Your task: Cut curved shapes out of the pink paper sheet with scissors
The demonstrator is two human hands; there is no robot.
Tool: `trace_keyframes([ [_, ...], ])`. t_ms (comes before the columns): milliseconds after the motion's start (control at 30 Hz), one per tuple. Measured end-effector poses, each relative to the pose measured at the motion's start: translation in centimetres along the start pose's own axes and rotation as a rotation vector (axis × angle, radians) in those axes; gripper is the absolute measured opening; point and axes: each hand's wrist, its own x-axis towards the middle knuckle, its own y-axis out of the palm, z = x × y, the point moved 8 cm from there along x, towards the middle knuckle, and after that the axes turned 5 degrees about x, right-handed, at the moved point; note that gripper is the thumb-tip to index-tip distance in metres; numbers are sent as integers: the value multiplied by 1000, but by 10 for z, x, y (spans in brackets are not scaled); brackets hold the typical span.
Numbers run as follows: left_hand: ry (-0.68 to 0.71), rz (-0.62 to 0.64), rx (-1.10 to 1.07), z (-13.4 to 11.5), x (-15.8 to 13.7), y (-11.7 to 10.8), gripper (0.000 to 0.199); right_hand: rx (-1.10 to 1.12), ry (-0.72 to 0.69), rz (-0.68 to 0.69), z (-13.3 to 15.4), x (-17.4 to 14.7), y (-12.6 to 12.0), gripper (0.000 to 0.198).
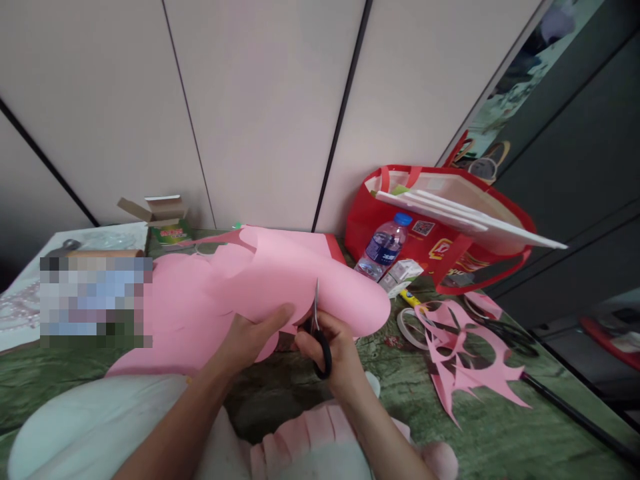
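Note:
A large curled sheet of pink paper [280,273] lies across the middle of the head view, over more pink paper pieces [175,313] on the left. My left hand [255,337] grips the sheet's near edge, thumb on top and fingers hidden beneath. In my right hand [335,347] is a pair of scissors [323,353], fingers closed round the black handles. One blade stands over the sheet at its edge; the other is hidden by the paper. The right part of the sheet curves over past the scissors.
A red bag [440,233] holding white boards stands at the right, behind a plastic bottle [384,247]. Pink paper scraps [465,367] and a roll of tape [413,327] lie at right. A small opened box [170,227] sits back left by the panelled wall.

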Motion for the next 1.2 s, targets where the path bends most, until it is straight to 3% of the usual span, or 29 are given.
trace_keyframes([
  [333, -14, 25, -27, 2, 0, 1, 19, -8, 5, 6, 2, -2, 3, 27],
  [967, -41, 21, 1, 1, 3, -8, 24, 23, 50, 1, -5, -1, 1, 23],
  [1200, 108, 63, -134, -12, 7, 0, 20, 18, 20, -17, -2, -1, 0, 21],
])
